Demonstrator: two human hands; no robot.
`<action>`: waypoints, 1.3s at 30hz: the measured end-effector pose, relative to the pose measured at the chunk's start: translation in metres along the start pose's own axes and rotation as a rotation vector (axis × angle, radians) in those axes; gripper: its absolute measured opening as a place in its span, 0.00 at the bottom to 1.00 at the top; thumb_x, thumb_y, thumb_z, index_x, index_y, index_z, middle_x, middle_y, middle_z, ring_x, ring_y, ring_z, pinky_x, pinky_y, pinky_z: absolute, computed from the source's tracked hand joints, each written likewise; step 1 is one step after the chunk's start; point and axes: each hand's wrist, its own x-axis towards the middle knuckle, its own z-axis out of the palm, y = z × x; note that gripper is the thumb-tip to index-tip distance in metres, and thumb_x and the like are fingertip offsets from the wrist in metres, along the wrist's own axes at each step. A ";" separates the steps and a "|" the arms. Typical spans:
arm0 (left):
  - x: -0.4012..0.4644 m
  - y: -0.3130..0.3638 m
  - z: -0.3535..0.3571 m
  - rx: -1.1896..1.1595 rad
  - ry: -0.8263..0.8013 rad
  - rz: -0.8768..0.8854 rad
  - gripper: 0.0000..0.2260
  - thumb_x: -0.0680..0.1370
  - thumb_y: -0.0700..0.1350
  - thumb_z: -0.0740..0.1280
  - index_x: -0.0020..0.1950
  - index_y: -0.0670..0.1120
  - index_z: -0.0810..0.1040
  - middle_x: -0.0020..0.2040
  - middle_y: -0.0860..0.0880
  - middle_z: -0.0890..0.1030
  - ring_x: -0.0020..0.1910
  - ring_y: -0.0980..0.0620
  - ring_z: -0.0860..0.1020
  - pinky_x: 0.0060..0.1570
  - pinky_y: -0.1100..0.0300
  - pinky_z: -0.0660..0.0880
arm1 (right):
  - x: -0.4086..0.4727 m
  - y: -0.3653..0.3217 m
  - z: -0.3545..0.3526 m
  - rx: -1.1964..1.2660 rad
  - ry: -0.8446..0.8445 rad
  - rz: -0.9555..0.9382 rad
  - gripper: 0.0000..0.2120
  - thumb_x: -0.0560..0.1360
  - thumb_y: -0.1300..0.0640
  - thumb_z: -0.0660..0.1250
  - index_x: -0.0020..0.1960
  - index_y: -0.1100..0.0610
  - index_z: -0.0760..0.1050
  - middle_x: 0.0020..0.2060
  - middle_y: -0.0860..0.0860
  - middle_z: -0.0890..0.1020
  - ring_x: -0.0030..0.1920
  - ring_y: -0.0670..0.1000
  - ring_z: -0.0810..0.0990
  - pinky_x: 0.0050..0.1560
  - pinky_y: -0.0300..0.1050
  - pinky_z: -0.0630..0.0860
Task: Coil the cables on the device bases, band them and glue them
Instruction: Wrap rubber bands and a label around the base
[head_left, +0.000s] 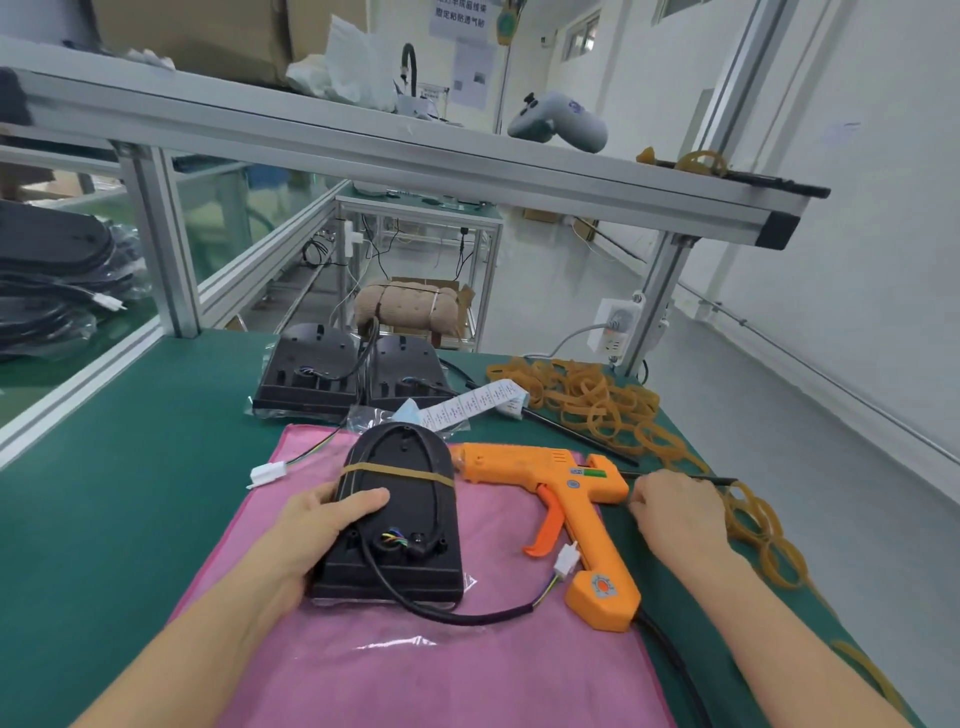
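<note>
At centre frame the black device base lies on the pink cloth, one rubber band across it, the left hand clasping its left edge, thumb on top. Its cable trails loose at lower centre toward the orange glue gun, so it could snag or touch the nozzle. At right, the right hand curls loosely at the gun's rear, near a thin dark rod; whether it grips anything I cannot tell.
</note>
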 end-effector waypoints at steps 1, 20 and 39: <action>0.000 0.000 0.000 0.002 0.004 -0.003 0.12 0.73 0.42 0.72 0.56 0.40 0.80 0.46 0.38 0.85 0.41 0.41 0.84 0.42 0.51 0.82 | 0.000 0.000 0.000 0.068 0.055 0.004 0.09 0.81 0.53 0.58 0.48 0.51 0.76 0.44 0.47 0.81 0.45 0.49 0.79 0.45 0.43 0.70; -0.028 0.022 0.053 0.419 -0.167 0.584 0.14 0.78 0.31 0.63 0.49 0.48 0.83 0.38 0.49 0.83 0.38 0.56 0.78 0.44 0.58 0.76 | -0.047 -0.115 -0.067 2.023 -0.587 -0.335 0.10 0.81 0.60 0.59 0.41 0.58 0.72 0.28 0.49 0.73 0.30 0.48 0.71 0.42 0.43 0.76; -0.023 0.040 0.060 0.535 -0.102 0.793 0.04 0.69 0.42 0.68 0.39 0.42 0.80 0.29 0.63 0.79 0.31 0.65 0.76 0.36 0.69 0.72 | -0.038 -0.116 -0.092 2.120 -0.811 -0.748 0.16 0.69 0.50 0.74 0.55 0.55 0.83 0.55 0.51 0.83 0.47 0.48 0.84 0.44 0.36 0.80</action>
